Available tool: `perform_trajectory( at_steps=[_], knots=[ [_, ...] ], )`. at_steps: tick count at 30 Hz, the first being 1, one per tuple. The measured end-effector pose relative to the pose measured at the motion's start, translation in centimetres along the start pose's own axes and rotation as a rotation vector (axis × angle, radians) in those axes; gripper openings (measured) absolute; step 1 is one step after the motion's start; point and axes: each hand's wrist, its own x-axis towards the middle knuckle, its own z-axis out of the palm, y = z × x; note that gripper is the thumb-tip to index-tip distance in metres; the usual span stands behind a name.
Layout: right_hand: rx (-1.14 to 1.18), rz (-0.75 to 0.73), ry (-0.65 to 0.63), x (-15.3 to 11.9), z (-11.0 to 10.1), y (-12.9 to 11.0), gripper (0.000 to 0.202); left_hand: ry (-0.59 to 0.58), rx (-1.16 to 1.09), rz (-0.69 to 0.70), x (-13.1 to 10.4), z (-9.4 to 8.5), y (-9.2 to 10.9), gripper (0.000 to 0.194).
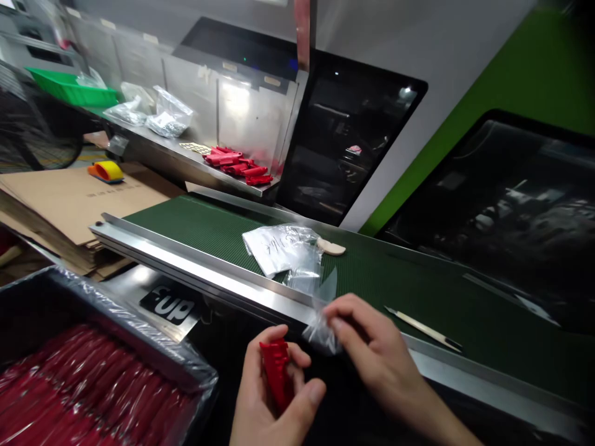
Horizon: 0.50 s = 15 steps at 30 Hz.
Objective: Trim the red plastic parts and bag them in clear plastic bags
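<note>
My left hand (279,396) is closed around a red plastic part (277,371), held upright at the bottom centre. To its right, my right hand (372,347) pinches a clear plastic bag (323,334) over the conveyor's metal edge. Whether that bag holds anything is hard to see, as it is blurred. Just beyond lie more clear bags (304,279) and a white packet with handwriting (279,244) on the green conveyor belt (186,223). A small beige curved piece (331,247) rests beside the packet.
A pen-like knife (425,328) lies on the belt at right. At lower left stands a lined crate (186,353) of bagged red parts. Loose red parts (237,164) and filled bags (170,114) sit on the metal shelf. Cardboard sheets (60,204) carry a tape dispenser (106,171).
</note>
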Motion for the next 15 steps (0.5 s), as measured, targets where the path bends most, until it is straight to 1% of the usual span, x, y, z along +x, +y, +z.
perform_trajectory(
  at_steps=[2,3,6,7,11,13,15],
  knots=[
    [0.122,0.008,-0.050,-2.4,1.2,-0.7,0.017,0.044,0.031,-0.003,-0.5,0.7,0.1,0.058],
    [0.182,0.033,-0.055,-3.4,1.8,-0.7,0.016,0.058,0.050,-0.015,-0.8,0.8,-0.1,0.055],
    [0.297,0.164,-0.049,-5.5,2.9,-0.1,0.015,0.063,0.095,-0.067,-1.7,0.5,-0.8,0.050],
    [0.325,0.190,-0.081,-6.0,3.2,0.1,0.017,0.060,0.101,-0.083,-1.9,0.3,-1.0,0.049],
    [0.414,0.252,-0.286,-7.4,3.3,0.9,0.025,0.012,0.125,-0.136,-2.7,-0.7,-1.4,0.045],
    [0.405,0.286,-0.316,-8.0,3.2,1.4,0.027,-0.053,0.176,-0.181,-3.0,-1.3,-1.7,0.041],
    [0.259,0.218,-0.282,-8.5,3.3,2.0,0.027,-0.097,0.283,-0.193,-3.3,-1.9,-2.3,0.034]
  ],
)
